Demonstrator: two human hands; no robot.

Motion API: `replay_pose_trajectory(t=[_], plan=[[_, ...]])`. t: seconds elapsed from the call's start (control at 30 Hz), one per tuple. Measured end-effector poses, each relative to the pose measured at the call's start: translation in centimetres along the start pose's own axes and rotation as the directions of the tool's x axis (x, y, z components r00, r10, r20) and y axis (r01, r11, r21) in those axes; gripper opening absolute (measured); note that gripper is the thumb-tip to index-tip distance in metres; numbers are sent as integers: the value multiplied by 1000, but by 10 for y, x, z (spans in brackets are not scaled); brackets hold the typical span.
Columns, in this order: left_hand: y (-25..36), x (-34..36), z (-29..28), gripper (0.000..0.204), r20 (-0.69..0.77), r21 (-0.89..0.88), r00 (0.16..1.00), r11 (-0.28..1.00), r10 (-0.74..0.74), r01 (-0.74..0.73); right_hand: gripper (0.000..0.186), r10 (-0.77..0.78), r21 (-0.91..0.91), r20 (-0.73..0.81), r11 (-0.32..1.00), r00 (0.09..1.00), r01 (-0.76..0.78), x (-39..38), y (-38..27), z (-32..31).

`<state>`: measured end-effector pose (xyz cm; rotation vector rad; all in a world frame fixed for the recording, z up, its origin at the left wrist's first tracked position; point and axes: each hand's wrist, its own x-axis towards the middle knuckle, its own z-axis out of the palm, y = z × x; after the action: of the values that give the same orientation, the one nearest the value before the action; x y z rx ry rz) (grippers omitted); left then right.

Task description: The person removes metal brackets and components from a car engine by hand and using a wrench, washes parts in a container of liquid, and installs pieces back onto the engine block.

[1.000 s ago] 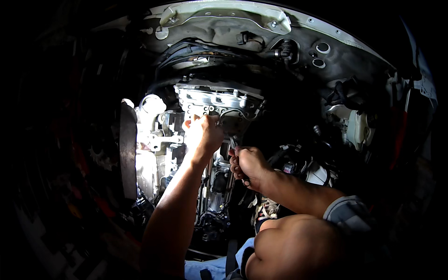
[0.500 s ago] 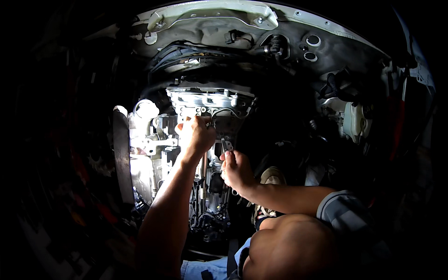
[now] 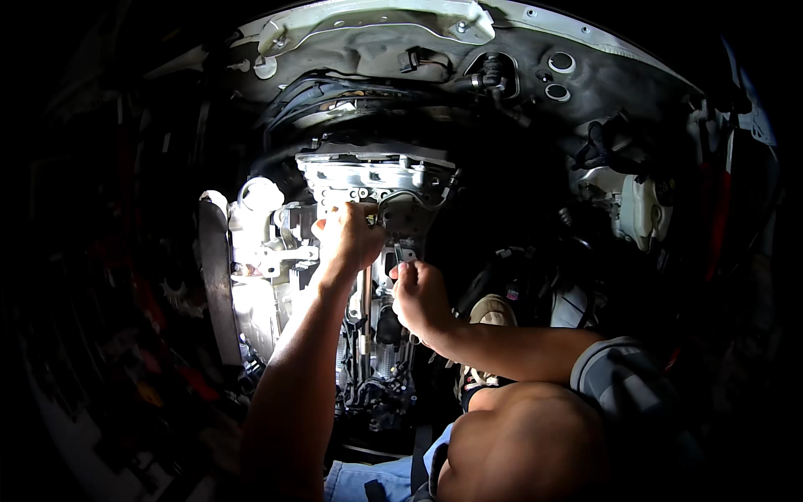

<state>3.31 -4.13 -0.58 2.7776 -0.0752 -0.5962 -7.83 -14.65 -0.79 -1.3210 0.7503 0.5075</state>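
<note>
My left hand (image 3: 347, 238) is closed in a fist against the lower edge of a lit silver metal housing (image 3: 368, 177) in a vehicle's engine space. A thin metal shaft (image 3: 366, 314) runs straight down from under that fist. Just right and below, my right hand (image 3: 418, 297) pinches a small metal piece (image 3: 400, 253) between its fingertips, close to the left hand's knuckles. Both forearms rise from the lower edge. What the left palm covers is hidden.
A pale body panel (image 3: 368, 21) arches over the top. A black hose and wiring (image 3: 493, 79) hang upper right, with a white reservoir (image 3: 640, 209) at the right. A curved metal plate (image 3: 213, 284) stands left of the housing. My knee (image 3: 519, 443) fills the lower right.
My right hand has shifted a little left, closer to the left hand. The left hand stays at the housing. The whole view has moved slightly with my head.
</note>
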Motion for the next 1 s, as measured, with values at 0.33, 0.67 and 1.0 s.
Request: replay_pose_trajectory(t=[0.33,0.67,1.0], plan=[[15,-4,1,74,-69,144,996,989,51,-41,15,-536,-430,100,737,838,522,6,18,-44],[13,-9,-15,46,-49,6,999,1000,25,-24,14,-728,-466,207,514,654,720,26,34,-53],[1,0,-16,43,192,-185,981,982,-9,45,20,-638,-437,177,631,749,641,-4,11,-57]])
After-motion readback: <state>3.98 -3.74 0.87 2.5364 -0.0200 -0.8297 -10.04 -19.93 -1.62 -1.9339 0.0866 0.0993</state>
